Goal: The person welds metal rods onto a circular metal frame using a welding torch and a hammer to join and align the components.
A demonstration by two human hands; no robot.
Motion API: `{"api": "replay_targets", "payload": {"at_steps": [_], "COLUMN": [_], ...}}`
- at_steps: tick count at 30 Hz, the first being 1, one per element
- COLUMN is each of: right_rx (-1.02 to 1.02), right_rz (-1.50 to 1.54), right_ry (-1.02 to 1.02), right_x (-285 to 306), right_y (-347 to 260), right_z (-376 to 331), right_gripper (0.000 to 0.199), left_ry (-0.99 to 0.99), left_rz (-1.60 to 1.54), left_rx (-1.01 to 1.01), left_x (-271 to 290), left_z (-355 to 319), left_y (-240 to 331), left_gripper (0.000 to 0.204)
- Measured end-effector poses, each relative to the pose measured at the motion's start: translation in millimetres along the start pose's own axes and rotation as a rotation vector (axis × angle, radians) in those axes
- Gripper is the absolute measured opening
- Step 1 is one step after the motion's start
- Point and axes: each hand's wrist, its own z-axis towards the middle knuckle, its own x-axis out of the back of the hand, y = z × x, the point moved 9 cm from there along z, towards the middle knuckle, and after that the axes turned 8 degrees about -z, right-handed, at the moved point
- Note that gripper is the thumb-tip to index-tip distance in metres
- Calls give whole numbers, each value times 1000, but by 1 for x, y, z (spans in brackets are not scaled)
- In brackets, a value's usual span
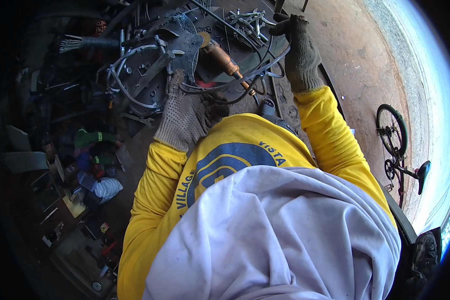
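Observation:
My left hand (187, 112), in a grey dotted work glove, is at the near edge of a cluttered metal workbench. One digit stretches up against a dark metal plate (185, 42), apart from the other fingers, which are darkened and partly hidden; I see nothing held. At the far right, my right hand (301, 52), in a dirty knitted glove, is raised with its fingertips closed beside a pile of metal pieces (247, 25). What they hold is too small to make out. Between my hands lies a copper-coloured angle grinder (222, 61) with a yellowish disc (204, 39).
Dark cables (220, 90) loop across the bench between my hands. A bundle of wire strands (75, 44) and bent metal rods (122, 65) occupy its left side. Assorted items and a white sack (107, 188) lie lower left. A bicycle (397, 145) is off to the right.

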Motion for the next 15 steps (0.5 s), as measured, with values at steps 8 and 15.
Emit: {"api": "replay_targets", "payload": {"at_steps": [8,15], "right_rx": [166,44], "right_rz": [39,-102], "right_ry": [89,79], "right_x": [1,-2], "right_y": [-8,-3], "right_z": [-2,-2], "right_gripper": [56,64], "left_ry": [-102,-8], "left_rz": [-182,-23], "left_rx": [108,45], "left_x": [1,9], "left_z": [3,2], "left_y": [-7,-5], "left_gripper": [98,95]}}
